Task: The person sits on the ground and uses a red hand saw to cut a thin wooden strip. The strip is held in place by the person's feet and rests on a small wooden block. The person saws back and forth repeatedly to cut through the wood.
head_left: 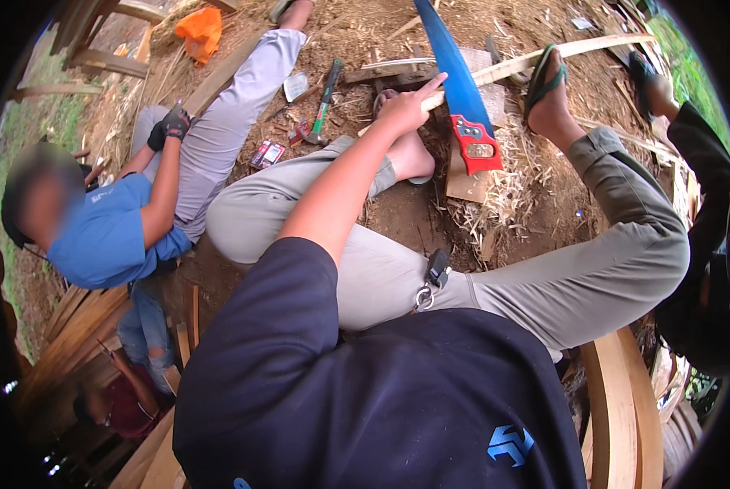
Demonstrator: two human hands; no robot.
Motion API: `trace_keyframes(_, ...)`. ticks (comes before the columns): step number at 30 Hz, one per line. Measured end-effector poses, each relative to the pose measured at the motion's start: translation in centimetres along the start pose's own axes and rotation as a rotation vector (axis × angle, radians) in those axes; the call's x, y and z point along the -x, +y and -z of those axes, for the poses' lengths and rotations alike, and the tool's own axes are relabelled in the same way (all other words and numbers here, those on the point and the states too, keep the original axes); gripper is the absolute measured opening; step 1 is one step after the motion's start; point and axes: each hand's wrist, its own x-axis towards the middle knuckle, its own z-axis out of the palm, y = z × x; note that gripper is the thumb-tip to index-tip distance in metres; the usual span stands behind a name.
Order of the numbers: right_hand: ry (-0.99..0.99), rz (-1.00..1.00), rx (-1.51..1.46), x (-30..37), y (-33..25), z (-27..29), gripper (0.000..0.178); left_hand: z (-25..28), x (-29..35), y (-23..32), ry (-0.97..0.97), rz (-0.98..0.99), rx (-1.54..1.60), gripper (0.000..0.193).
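Note:
My left hand (405, 112) is ahead of me, its index finger stretched toward the saw's blade. Its other fingers curl round a pale wooden strip (560, 57), which runs off to the right past the saw. Beside the hand is a handsaw (465, 102) with a blue blade and a red handle, its handle end over a wooden block (466, 181). No hand is on the saw's handle. My right hand is out of view.
A claw hammer (326, 102) with a green and black handle lies left of my arm, near a small red package (267, 154). Wood shavings (511, 200) cover the ground. At left sits a co-worker in a blue shirt (108, 228) and dark gloves; timber beams (613, 407) stand behind me.

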Motion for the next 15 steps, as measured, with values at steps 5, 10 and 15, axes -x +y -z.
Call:
trace_keyframes(5,0.037,-0.103,-0.166,-4.1,3.3,2.5,0.05,0.0,0.0,0.0,0.008,0.008,-0.013,0.1)
trace_keyframes(10,0.0,0.026,-0.128,-6.0,4.1,5.6,0.06,0.3,-0.6,1.3,-0.033,-0.017,-0.019,0.104)
trace_keyframes(15,-0.004,-0.098,-0.225,-5.7,3.8,5.6,0.06,0.2,-0.4,1.2,-0.029,-0.01,-0.019,0.104)
